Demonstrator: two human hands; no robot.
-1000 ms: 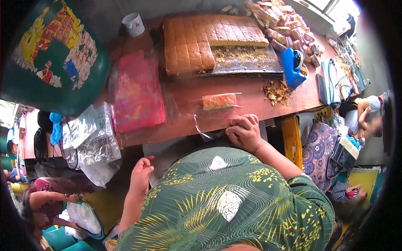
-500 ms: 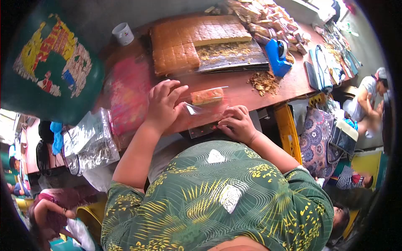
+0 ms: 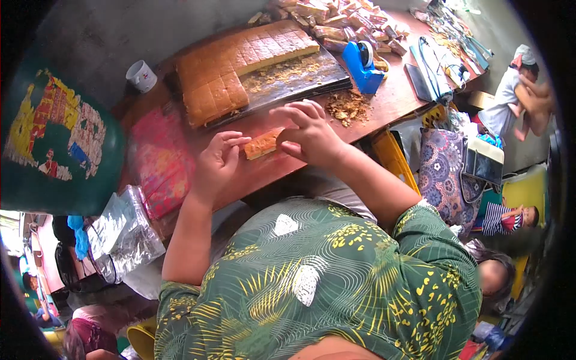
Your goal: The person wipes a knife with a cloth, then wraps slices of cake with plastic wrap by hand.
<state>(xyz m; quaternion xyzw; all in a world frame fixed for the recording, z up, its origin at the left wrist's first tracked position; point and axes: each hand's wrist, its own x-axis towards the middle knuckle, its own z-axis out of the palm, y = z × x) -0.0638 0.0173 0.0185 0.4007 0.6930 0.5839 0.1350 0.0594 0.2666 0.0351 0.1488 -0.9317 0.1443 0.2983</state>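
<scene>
A rectangular slice of golden-brown cake [image 3: 263, 144] lies on the reddish table between my two hands. My left hand [image 3: 219, 157] is at its left end, thumb and fingers apart with the fingertips close to the slice. Over the right end of the slice is my right hand [image 3: 309, 131], fingers stretched and thumb apart, hiding part of the cake. Whether clear film is around the slice I cannot make out. Beyond my hands, a large sheet of cut cake [image 3: 210, 90] sits on a dark tray [image 3: 300, 81], with crumbs where pieces are gone.
A blue tape dispenser [image 3: 363, 69] and a heap of crumbs [image 3: 348, 108] are right of the tray. Wrapped slices [image 3: 336, 21] pile up behind. A white mug [image 3: 141, 76], pinkish-red sheets [image 3: 162, 162], clear plastic bags [image 3: 126, 228] and a green drum [image 3: 60, 138] are leftward. Other people sit nearby.
My right hand has risen from the table's near edge to the slice's right end, its fingers spreading. The clear film seen around the slice no longer shows plainly. The whole view has shifted.
</scene>
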